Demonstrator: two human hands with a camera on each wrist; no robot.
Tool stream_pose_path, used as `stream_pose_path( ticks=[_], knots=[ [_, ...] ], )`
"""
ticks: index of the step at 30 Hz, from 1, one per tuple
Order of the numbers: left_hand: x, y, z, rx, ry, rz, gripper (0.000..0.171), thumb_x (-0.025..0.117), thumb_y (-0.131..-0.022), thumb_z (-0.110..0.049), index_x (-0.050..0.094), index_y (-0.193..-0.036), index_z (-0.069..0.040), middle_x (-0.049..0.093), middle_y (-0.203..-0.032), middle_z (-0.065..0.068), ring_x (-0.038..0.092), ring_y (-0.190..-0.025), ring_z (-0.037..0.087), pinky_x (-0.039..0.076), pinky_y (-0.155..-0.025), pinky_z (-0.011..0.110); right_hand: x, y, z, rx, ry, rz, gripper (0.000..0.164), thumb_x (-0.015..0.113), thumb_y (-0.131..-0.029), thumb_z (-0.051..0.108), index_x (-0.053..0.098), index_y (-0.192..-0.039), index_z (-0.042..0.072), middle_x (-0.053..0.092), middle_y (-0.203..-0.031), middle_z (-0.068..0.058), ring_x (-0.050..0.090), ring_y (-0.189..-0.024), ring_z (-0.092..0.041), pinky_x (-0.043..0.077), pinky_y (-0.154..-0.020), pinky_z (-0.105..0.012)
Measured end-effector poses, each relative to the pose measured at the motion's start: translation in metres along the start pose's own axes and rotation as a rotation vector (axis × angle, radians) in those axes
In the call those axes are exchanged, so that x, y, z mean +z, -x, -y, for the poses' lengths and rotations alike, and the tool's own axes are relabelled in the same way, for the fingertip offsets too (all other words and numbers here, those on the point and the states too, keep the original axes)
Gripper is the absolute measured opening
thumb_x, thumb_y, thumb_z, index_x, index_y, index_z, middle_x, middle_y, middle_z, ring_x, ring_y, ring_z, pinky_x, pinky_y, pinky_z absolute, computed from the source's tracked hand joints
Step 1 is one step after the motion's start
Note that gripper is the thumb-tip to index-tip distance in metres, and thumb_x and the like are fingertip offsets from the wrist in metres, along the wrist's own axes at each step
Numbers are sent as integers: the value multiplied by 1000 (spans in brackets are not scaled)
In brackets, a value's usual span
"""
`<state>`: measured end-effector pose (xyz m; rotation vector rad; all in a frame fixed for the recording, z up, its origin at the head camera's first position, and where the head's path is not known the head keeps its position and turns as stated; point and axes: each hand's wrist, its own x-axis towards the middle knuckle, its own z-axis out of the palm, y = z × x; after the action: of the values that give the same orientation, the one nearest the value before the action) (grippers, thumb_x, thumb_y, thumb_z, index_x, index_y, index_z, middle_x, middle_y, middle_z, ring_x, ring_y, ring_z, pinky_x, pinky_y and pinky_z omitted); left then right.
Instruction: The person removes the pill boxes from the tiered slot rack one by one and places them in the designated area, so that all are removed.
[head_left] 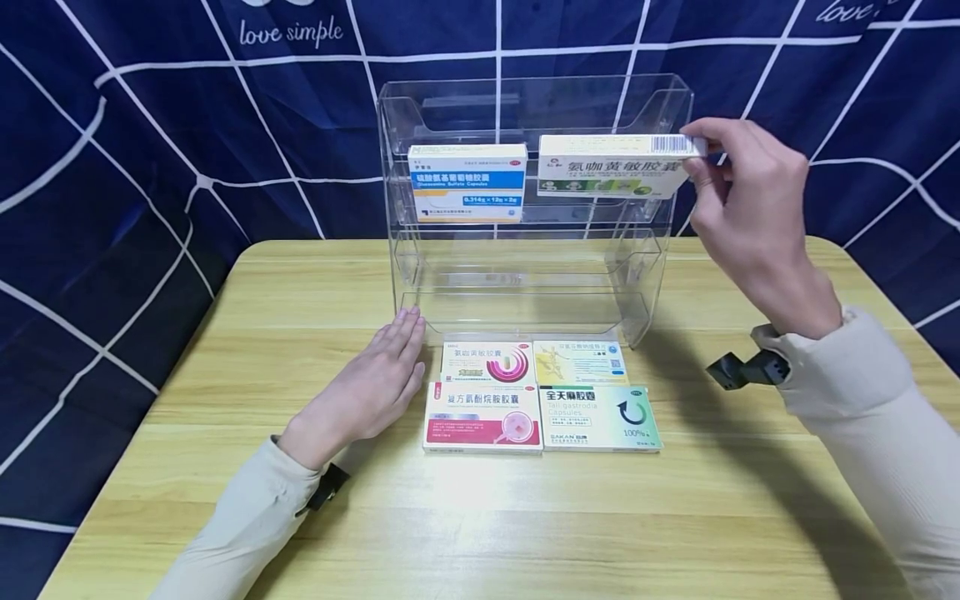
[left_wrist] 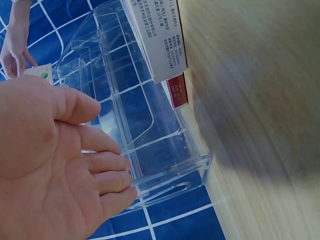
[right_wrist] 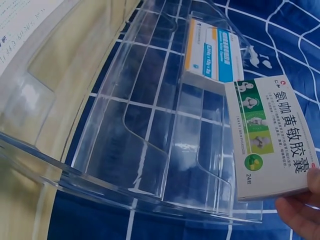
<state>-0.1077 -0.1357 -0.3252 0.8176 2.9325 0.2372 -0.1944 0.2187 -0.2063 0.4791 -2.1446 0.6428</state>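
My right hand (head_left: 757, 208) pinches the right end of a white and green medicine box (head_left: 611, 171) between thumb and fingers. That box overlaps the upper right of a clear tiered acrylic rack (head_left: 525, 308) in the head view. Beside it, a blue and white medicine box (head_left: 468, 185) stands in the rack's upper left. My left hand (head_left: 371, 379) lies with straight fingers at the rack's lower left corner, holding nothing. In the left wrist view its palm (left_wrist: 45, 160) shows, with the fingers at the rack's side.
In front of the rack lie a white and pink box (head_left: 487, 363), a yellow box (head_left: 581, 363), a red and white box (head_left: 482, 417) and a green box (head_left: 600, 418). All are on the wooden table (head_left: 337, 533). A dark blue gridded cloth (head_left: 300, 133) hangs behind.
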Motion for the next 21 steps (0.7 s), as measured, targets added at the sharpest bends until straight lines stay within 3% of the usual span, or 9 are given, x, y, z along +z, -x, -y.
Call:
stream_pose_path(
  ticks=[7, 12, 15, 18, 21],
  knots=[
    [0, 1, 0, -1, 4, -2, 58, 34, -104, -23, 15, -149, 10, 7, -156, 26, 6, -145, 36, 15, -118, 48, -1, 6, 0, -10, 0, 3, 20, 57, -92, -3, 67, -110, -7, 67, -97, -23, 59, -81, -29, 36, -78, 2],
    [1, 0, 0, 2, 4, -8, 58, 34, -104, -22, 15, -149, 10, 8, -156, 26, 6, -145, 36, 15, -118, 48, -4, 10, 0, 1, -13, 3, 19, 60, -92, -2, 68, -109, -7, 69, -100, -22, 66, -88, -30, 41, -84, -1],
    [1, 0, 0, 4, -3, -10, 58, 34, -104, -23, 15, -149, 10, 8, -156, 27, 6, -145, 36, 15, -118, 48, -5, 13, -1, 13, -28, -1, 19, 63, -90, -1, 69, -107, -6, 71, -99, -20, 66, -91, -3, 45, -84, -4],
    [2, 0, 0, 4, -9, -8, 58, 35, -104, -23, 15, -149, 10, 7, -156, 27, 6, -145, 36, 15, -118, 48, -6, 15, -1, 17, -50, -2, 18, 66, -88, -2, 69, -105, -7, 72, -98, -20, 54, -88, 20, 46, -83, -4],
    [2, 0, 0, 3, -11, -6, 58, 34, -104, -23, 15, -149, 10, 7, -156, 26, 5, -145, 36, 15, -118, 48, -7, 17, 0, 29, -78, -3, 18, 67, -86, -3, 70, -104, -7, 72, -97, -20, 50, -86, 25, 47, -82, -5]
  ],
)
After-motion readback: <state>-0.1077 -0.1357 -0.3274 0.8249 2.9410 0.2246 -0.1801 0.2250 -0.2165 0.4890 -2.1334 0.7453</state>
